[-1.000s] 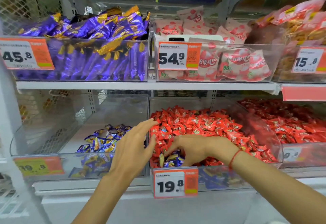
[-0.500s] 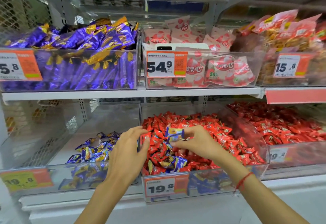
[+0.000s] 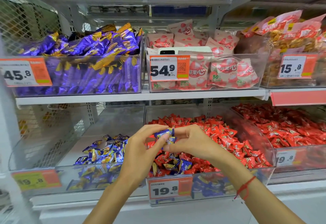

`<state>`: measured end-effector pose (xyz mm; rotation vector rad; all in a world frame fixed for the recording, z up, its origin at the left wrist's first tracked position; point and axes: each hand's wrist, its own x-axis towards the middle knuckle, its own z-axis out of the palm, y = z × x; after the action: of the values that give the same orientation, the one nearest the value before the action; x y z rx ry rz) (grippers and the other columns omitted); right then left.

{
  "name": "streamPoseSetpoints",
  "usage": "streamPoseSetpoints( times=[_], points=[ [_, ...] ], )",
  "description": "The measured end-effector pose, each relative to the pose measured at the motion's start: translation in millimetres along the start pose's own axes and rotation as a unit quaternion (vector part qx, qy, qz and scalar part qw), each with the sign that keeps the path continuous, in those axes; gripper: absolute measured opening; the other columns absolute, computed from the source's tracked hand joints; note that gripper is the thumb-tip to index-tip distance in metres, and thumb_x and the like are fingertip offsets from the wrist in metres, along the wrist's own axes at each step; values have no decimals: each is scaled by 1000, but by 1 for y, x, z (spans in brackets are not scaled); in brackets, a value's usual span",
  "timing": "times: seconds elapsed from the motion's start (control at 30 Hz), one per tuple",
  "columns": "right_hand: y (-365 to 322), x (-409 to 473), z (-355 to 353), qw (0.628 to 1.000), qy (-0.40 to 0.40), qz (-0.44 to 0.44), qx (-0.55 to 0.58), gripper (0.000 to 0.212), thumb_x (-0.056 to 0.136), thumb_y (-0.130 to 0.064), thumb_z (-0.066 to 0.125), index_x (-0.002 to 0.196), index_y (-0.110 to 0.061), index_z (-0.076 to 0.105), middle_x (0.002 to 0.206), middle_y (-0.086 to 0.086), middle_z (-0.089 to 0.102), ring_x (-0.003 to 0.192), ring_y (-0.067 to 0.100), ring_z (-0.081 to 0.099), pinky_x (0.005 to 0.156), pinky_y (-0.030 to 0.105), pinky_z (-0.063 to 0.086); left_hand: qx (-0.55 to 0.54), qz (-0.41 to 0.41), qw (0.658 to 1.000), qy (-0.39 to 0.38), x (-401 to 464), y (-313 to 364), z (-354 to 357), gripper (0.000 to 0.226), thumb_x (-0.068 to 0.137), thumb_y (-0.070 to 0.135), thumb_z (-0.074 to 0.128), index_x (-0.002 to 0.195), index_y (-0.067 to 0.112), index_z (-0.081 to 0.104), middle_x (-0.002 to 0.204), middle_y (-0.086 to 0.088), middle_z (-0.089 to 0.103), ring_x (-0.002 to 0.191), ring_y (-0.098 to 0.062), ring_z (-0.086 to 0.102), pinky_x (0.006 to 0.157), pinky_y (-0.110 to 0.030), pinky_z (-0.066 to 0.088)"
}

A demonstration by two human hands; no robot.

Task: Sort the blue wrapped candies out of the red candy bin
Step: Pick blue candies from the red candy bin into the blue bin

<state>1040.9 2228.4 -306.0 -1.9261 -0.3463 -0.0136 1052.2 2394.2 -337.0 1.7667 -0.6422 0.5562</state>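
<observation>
A clear bin on the lower shelf is heaped with red wrapped candies. A few blue wrapped candies lie at its front among the red ones. My right hand and my left hand meet above the bin's left edge. Both pinch blue wrapped candies between their fingertips. To the left, another clear bin holds a pile of blue candies.
An orange price tag 19.8 hangs on the red bin's front. A second bin of red candies stands to the right. The upper shelf carries bins of purple packs, pink packs and snack bags.
My right hand lifted blue candies out of the front of the red bin and carried them left. My left hand rose to meet it and now pinches them too.
</observation>
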Motion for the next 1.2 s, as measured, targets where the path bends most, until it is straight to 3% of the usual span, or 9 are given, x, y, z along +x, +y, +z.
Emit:
streamPoseSetpoints(
  times=[0.07,0.23,0.4,0.53,0.67,0.73,0.87,1.1,1.2],
  points=[
    [-2,0,3,999,-5,8,51,29,82,-6,73,110,-13,71,78,-6,73,72,4,69,69,15,51,-13,1,999,41,0,3,-2,20,84,16,72,97,31,74,99,18,70,90,-2,65,76,-14,48],
    [-5,2,22,991,64,1,115,28,82,-6,73,103,-23,64,72,-1,73,66,11,69,63,18,53,-45,-8,995,89,2,5,-13,16,82,21,73,97,27,75,95,12,71,87,-9,69,72,-16,51],
    [-8,9,42,989,101,-24,104,20,83,-14,73,102,-17,68,73,5,73,65,9,69,61,16,50,-86,-49,989,108,10,0,-34,12,79,18,76,90,21,75,77,6,70,67,-4,65,63,-13,48],
    [-21,29,60,979,133,-47,148,19,80,-10,75,99,-11,71,78,3,74,64,5,69,59,13,48,-107,-74,974,188,17,-5,-53,9,81,17,76,90,18,75,83,5,74,73,-5,69,66,-14,50],
    [-16,57,74,974,199,-106,9,16,82,-16,74,93,-26,70,84,-6,74,75,3,68,68,18,51,-9,-84,955,284,23,-23,-81,8,82,25,76,83,32,72,76,17,71,74,2,64,73,-18,50],
    [-9,66,78,964,203,-113,-130,20,84,-21,70,101,-30,70,92,-10,73,86,4,66,77,23,52,13,-123,961,246,22,-36,-89,8,84,24,73,89,30,71,75,20,70,75,6,64,77,-25,53],
    [3,70,78,930,66,-85,-352,40,91,-28,60,131,-33,56,126,-8,62,122,14,48,101,33,38,79,-207,972,84,16,-59,-92,35,87,32,69,120,20,66,110,6,70,105,-10,65,97,-37,50],
    [3,31,29,943,153,-116,-272,17,90,-23,64,101,-33,73,98,-22,69,93,-8,58,80,5,37,181,-139,972,53,13,-42,-73,19,93,24,59,106,33,69,96,21,69,89,2,63,83,-27,52],
    [12,13,-1,945,174,-102,-256,18,88,-19,66,93,-35,72,88,-21,70,88,-7,62,77,11,44,195,-100,975,22,5,-34,-48,25,95,31,56,119,35,62,113,20,64,101,-2,60,86,-27,47]
  ],
)
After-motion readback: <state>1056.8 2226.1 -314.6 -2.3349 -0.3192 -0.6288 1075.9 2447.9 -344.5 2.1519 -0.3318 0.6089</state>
